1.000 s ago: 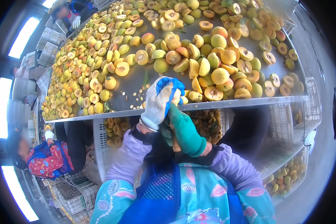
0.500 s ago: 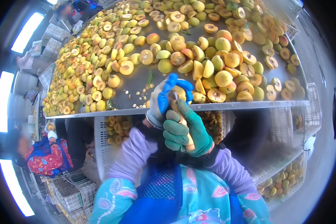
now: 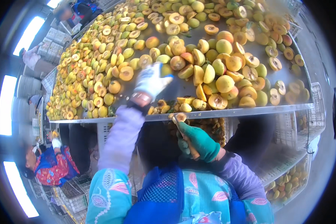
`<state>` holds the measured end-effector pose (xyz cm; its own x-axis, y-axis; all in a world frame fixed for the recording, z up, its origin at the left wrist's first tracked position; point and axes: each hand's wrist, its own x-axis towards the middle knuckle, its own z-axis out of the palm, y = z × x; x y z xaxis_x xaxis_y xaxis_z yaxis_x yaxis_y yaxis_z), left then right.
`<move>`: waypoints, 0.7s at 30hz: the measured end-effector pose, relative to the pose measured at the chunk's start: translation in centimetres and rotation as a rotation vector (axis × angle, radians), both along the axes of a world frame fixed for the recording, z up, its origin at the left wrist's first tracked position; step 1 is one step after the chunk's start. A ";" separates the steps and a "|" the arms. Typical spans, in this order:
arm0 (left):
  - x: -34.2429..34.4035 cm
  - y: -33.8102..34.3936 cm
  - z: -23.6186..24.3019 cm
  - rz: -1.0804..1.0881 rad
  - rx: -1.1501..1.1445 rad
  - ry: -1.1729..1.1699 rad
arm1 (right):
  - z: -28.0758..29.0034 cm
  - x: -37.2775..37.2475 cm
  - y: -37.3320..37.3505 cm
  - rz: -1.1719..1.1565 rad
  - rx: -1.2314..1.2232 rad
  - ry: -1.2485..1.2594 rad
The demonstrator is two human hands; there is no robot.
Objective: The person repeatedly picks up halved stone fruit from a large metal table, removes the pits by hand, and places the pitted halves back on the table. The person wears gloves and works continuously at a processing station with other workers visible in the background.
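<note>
My left hand (image 3: 151, 80), in a white glove with blue on the fingers, reaches over the metal table (image 3: 231, 110). It is slightly blurred. Its thumb stands apart from the fingers, beside a yellow-green peach (image 3: 165, 70), and I see nothing held in it. Below the table's front edge, my right hand (image 3: 199, 143), in a green glove, is closed around a wooden-handled tool (image 3: 193, 149) with a thin dark tip. A cut peach half (image 3: 181, 118) shows at that tip; I cannot tell whether the tool touches it. Small peach pieces (image 3: 162, 107) lie along the edge.
Halved peaches (image 3: 97, 71) spread thickly over the table. Below it stand white plastic crates (image 3: 283, 127), some with peach halves (image 3: 285, 184). At the left sits a person in a red patterned top (image 3: 56, 168); another person (image 3: 82, 13) is at the far left.
My left hand has parted from my right and moved up and left over the table. The right hand has drawn slightly down and right, keeping the tool.
</note>
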<state>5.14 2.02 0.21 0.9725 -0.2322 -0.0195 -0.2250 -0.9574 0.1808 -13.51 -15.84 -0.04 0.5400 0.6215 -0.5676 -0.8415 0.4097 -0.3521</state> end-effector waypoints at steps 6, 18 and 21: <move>2.8 1.4 -1.6 0.089 -0.515 0.417 | -0.3 -0.8 -1.4 -0.369 -0.264 -0.120; -10.8 0.5 2.3 -0.280 -0.983 0.158 | 1.4 0.2 2.6 -0.400 -0.908 -1.023; -11.4 -0.2 3.1 -0.388 -0.749 -0.087 | 1.4 0.0 2.7 -0.340 -0.974 -1.053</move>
<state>-6.31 1.83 3.28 0.8121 -0.4714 0.3441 -0.5556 -0.4439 0.7030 -13.49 -13.11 1.39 0.9982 -0.0047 0.0598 0.0573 -0.2214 -0.9735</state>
